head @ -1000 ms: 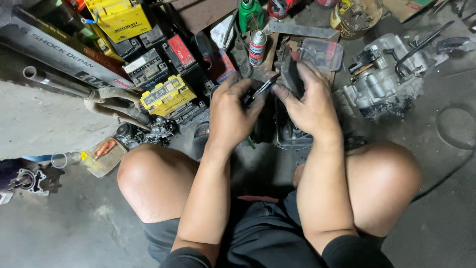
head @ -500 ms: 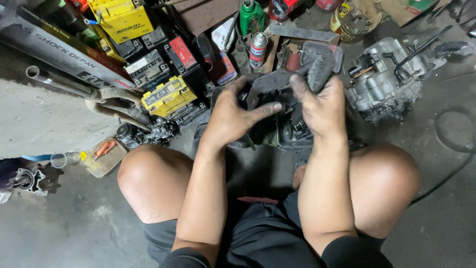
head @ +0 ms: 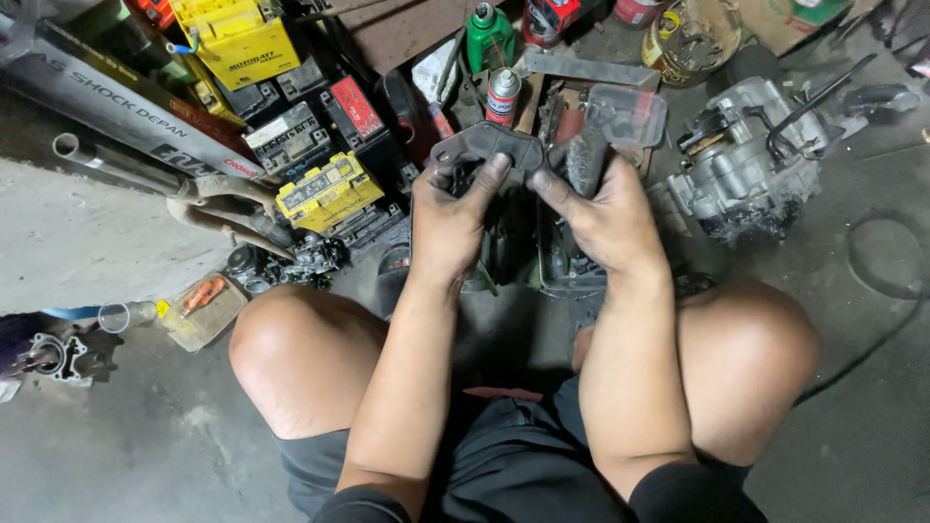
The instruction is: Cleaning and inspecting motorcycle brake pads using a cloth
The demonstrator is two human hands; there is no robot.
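I squat on a concrete floor, both knees in view. My left hand [head: 453,218] and my right hand [head: 601,208] are raised together in front of me, each gripping one side of a flat, dark grey rubbery part [head: 489,145] with a rounded outline. Both thumbs press on its near face. Just below the hands sits a dirty black engine part [head: 557,271] on the floor. My fingers are smeared with black grease.
Several batteries, yellow [head: 325,189] and black [head: 286,136], lie at the upper left. A spray can [head: 502,95] and a green bottle [head: 489,37] stand behind the hands. A grey engine block [head: 746,160] sits at the right. Metal tubes [head: 145,174] and a small tray [head: 201,308] lie at the left.
Both hands have lifted from the engine part on the floor and now hold the flat dark part up between them, turned face-on.
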